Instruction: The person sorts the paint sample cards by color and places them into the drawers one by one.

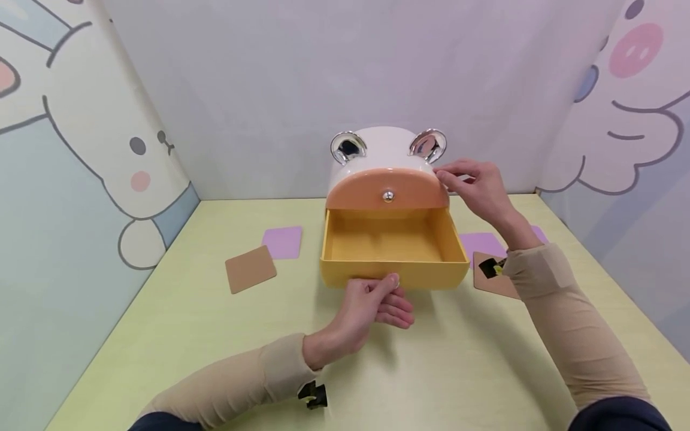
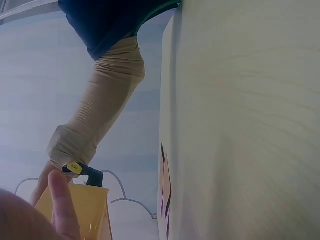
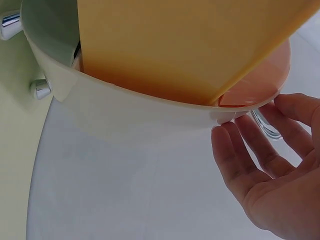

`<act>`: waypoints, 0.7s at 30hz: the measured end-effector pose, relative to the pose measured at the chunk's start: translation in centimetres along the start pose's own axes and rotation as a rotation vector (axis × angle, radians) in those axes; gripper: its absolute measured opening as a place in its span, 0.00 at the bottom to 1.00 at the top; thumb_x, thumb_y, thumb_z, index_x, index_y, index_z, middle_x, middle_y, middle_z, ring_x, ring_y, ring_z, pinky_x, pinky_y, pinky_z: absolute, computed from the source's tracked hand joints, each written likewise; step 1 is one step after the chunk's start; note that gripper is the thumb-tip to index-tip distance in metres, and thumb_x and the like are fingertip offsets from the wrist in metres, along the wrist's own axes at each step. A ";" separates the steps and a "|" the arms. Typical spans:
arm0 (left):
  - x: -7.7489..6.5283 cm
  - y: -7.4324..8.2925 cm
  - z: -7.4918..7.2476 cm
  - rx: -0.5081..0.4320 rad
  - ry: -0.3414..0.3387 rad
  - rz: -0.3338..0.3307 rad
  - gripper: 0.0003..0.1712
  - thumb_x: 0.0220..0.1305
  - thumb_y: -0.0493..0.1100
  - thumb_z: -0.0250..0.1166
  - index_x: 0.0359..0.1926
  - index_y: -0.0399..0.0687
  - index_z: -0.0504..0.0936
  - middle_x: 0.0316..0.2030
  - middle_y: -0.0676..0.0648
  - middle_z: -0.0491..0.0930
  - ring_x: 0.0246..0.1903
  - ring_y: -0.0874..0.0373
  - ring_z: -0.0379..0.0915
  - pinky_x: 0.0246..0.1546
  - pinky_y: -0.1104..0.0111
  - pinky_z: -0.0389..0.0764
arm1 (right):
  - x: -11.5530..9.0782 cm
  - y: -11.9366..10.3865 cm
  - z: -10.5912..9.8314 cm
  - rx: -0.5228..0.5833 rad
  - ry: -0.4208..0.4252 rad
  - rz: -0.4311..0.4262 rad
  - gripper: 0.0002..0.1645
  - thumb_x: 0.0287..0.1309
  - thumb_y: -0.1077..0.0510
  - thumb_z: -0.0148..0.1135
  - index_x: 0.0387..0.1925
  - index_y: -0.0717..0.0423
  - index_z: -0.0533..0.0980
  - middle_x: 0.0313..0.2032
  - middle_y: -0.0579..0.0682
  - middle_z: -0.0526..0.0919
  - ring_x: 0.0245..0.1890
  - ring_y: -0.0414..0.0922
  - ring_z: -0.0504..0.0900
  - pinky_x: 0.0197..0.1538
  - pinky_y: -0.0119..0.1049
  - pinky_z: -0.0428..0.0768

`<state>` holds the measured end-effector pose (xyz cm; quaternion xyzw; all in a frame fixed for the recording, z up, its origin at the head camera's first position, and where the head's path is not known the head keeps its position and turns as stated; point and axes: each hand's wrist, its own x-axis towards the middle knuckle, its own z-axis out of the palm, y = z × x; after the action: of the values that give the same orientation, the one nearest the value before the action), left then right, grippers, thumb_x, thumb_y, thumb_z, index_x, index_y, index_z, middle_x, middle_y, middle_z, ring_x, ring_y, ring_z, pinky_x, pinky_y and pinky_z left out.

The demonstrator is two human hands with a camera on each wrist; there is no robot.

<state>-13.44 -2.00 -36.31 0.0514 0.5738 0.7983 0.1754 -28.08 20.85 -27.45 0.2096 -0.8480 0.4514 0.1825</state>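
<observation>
A white storage box with two silver-rimmed ears stands at the table's back. Its rounded orange front bears a silver knob. Below that, a yellow drawer is pulled out, its inside visible from above. My left hand pinches the small knob at the drawer's front, the thumb over it and the other fingers beneath. With its fingertips, my right hand touches the box's upper right side, below the ear. In the right wrist view these fingers lie against the white shell.
On the left of the table lie a brown card and a purple card. More purple and brown cards lie at right, partly behind the right forearm. Walls with cartoon animals stand around the table.
</observation>
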 end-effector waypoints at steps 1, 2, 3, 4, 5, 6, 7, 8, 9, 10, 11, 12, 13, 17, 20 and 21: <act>-0.1 0.0 0.0 -0.003 -0.004 -0.003 0.20 0.69 0.47 0.58 0.37 0.30 0.77 0.25 0.40 0.84 0.22 0.54 0.84 0.32 0.55 0.85 | 0.0 0.0 0.0 0.001 0.001 0.000 0.15 0.62 0.55 0.63 0.45 0.60 0.84 0.35 0.24 0.80 0.34 0.28 0.80 0.37 0.18 0.78; -0.3 0.0 0.1 -0.005 -0.010 -0.009 0.19 0.69 0.47 0.58 0.36 0.30 0.77 0.25 0.40 0.84 0.22 0.54 0.84 0.31 0.55 0.85 | 0.0 0.0 -0.1 -0.001 0.002 0.000 0.15 0.62 0.55 0.63 0.45 0.60 0.84 0.35 0.24 0.80 0.34 0.28 0.80 0.37 0.18 0.78; -0.5 -0.1 0.2 -0.005 -0.017 -0.012 0.19 0.69 0.47 0.58 0.36 0.30 0.77 0.24 0.40 0.84 0.21 0.54 0.83 0.31 0.55 0.85 | 0.0 0.0 -0.1 -0.005 0.002 -0.001 0.15 0.62 0.55 0.63 0.45 0.60 0.84 0.35 0.24 0.80 0.34 0.28 0.80 0.37 0.17 0.78; -0.7 -0.1 0.3 -0.005 -0.024 -0.016 0.19 0.69 0.47 0.58 0.35 0.30 0.77 0.24 0.41 0.83 0.21 0.54 0.83 0.30 0.55 0.85 | 0.0 0.0 -0.1 -0.007 0.003 0.000 0.15 0.62 0.55 0.63 0.45 0.60 0.84 0.35 0.24 0.80 0.34 0.28 0.80 0.37 0.17 0.78; -0.9 -0.2 0.4 -0.004 -0.029 -0.019 0.19 0.69 0.47 0.59 0.35 0.31 0.77 0.24 0.40 0.84 0.21 0.55 0.83 0.30 0.55 0.85 | 0.0 0.0 -0.1 -0.013 0.004 0.002 0.15 0.62 0.54 0.63 0.45 0.59 0.84 0.35 0.24 0.80 0.34 0.28 0.80 0.37 0.17 0.77; -1.0 -0.2 0.5 -0.002 -0.037 -0.020 0.19 0.69 0.47 0.59 0.35 0.31 0.77 0.24 0.39 0.84 0.21 0.55 0.83 0.30 0.55 0.85 | 0.0 0.0 -0.2 -0.021 0.004 0.007 0.16 0.62 0.53 0.62 0.46 0.59 0.84 0.35 0.24 0.80 0.35 0.28 0.79 0.37 0.17 0.77; -1.2 -0.2 0.6 0.001 -0.043 -0.025 0.19 0.69 0.47 0.59 0.35 0.31 0.77 0.25 0.37 0.84 0.21 0.55 0.83 0.29 0.55 0.85 | -0.1 0.0 -0.2 -0.031 0.003 0.012 0.16 0.62 0.53 0.62 0.46 0.58 0.84 0.36 0.24 0.80 0.35 0.27 0.79 0.38 0.17 0.77; -1.3 -0.2 0.7 0.004 -0.047 -0.025 0.19 0.69 0.47 0.59 0.35 0.30 0.77 0.25 0.36 0.84 0.20 0.55 0.83 0.29 0.55 0.85 | -0.1 0.0 -0.2 -0.037 0.005 0.015 0.16 0.62 0.52 0.62 0.46 0.58 0.84 0.36 0.25 0.80 0.35 0.27 0.79 0.38 0.17 0.77; -1.3 -0.3 0.7 0.007 -0.048 -0.023 0.19 0.69 0.47 0.59 0.35 0.31 0.76 0.26 0.35 0.84 0.20 0.55 0.83 0.29 0.55 0.85 | -0.1 -0.1 -0.2 -0.040 0.006 0.018 0.17 0.63 0.52 0.62 0.46 0.58 0.83 0.37 0.25 0.80 0.35 0.27 0.79 0.38 0.16 0.77; -1.3 -0.3 0.7 0.008 -0.047 -0.021 0.19 0.69 0.47 0.59 0.35 0.31 0.77 0.26 0.34 0.84 0.20 0.55 0.83 0.29 0.55 0.85 | -0.1 -0.1 -0.3 -0.044 0.006 0.023 0.17 0.63 0.51 0.62 0.47 0.58 0.83 0.37 0.26 0.81 0.36 0.27 0.79 0.38 0.16 0.77; -1.3 -0.3 0.7 0.011 -0.046 -0.020 0.19 0.69 0.47 0.59 0.35 0.31 0.77 0.27 0.32 0.84 0.20 0.55 0.83 0.29 0.55 0.85 | -0.1 -0.2 -0.3 -0.049 0.006 0.025 0.17 0.63 0.51 0.61 0.47 0.58 0.83 0.37 0.26 0.81 0.36 0.27 0.78 0.38 0.16 0.76; -1.3 -0.3 0.7 0.013 -0.048 -0.020 0.19 0.69 0.47 0.58 0.35 0.31 0.76 0.27 0.31 0.83 0.20 0.55 0.83 0.29 0.55 0.85 | -0.2 -0.2 -0.3 -0.050 0.005 0.027 0.18 0.63 0.51 0.61 0.47 0.58 0.83 0.38 0.27 0.81 0.36 0.27 0.78 0.38 0.16 0.76; -1.3 -0.2 0.7 0.017 -0.048 -0.023 0.19 0.69 0.48 0.58 0.35 0.31 0.76 0.28 0.31 0.84 0.20 0.54 0.83 0.28 0.55 0.85 | -0.1 -0.2 -0.3 -0.048 0.005 0.024 0.17 0.63 0.51 0.61 0.47 0.58 0.83 0.38 0.27 0.81 0.36 0.27 0.78 0.37 0.16 0.76; -1.8 0.0 0.5 0.047 -0.065 -0.056 0.23 0.69 0.51 0.58 0.37 0.31 0.77 0.29 0.30 0.84 0.20 0.54 0.83 0.28 0.55 0.85 | -0.2 -0.2 -0.2 -0.037 0.004 0.014 0.17 0.63 0.53 0.62 0.46 0.59 0.83 0.37 0.26 0.81 0.35 0.28 0.78 0.37 0.16 0.76; -2.3 0.4 0.4 0.075 -0.098 -0.081 0.25 0.69 0.52 0.58 0.37 0.28 0.77 0.29 0.32 0.84 0.19 0.54 0.83 0.28 0.54 0.84 | -0.2 -0.1 -0.1 -0.026 0.008 0.011 0.16 0.62 0.54 0.62 0.46 0.59 0.84 0.37 0.24 0.80 0.35 0.28 0.78 0.37 0.17 0.77; -2.5 0.6 0.4 0.086 -0.111 -0.081 0.24 0.69 0.51 0.58 0.37 0.27 0.77 0.28 0.32 0.84 0.19 0.54 0.83 0.28 0.54 0.84 | -0.2 -0.1 0.0 -0.025 0.009 0.011 0.16 0.62 0.54 0.62 0.46 0.59 0.84 0.36 0.24 0.80 0.35 0.28 0.78 0.37 0.17 0.77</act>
<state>-11.09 -2.65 -35.27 0.0798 0.5986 0.7610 0.2369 -27.83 20.86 -27.51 0.2006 -0.8539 0.4425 0.1865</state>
